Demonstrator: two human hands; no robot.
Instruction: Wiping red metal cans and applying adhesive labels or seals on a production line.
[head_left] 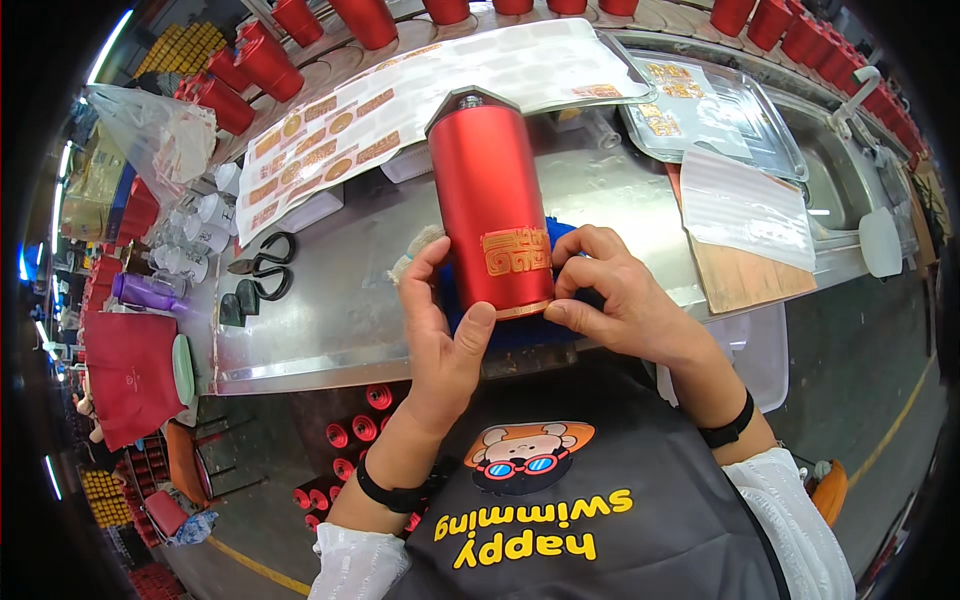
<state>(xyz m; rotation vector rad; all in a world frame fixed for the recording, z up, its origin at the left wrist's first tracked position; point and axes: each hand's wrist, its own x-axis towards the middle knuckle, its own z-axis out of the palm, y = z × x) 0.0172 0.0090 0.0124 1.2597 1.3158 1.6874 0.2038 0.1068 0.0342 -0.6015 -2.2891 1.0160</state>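
A red metal canister (487, 180) with a dark hexagonal piece at its far end lies tilted in front of me over the bench. An ornate gold decal (517, 251) sits on its near part, and a thin gold band runs round the near rim. My left hand (440, 340) is closed round the canister's left side, thumb by the near rim. On the right, my right hand (615, 300) has bent fingers at the decal's right edge and thumb at the rim. Under the canister lies a blue cloth (565, 230). A whitish cloth (412, 254) is beside my left fingers.
A long decal sheet (420, 90) spans the bench's back. Black scissors (272, 266) lie left. At right are a metal tray (740, 150) with decals, a wooden board (755, 285) under white sheeting, and a sink (840, 185). Red canisters (365, 20) line the far side.
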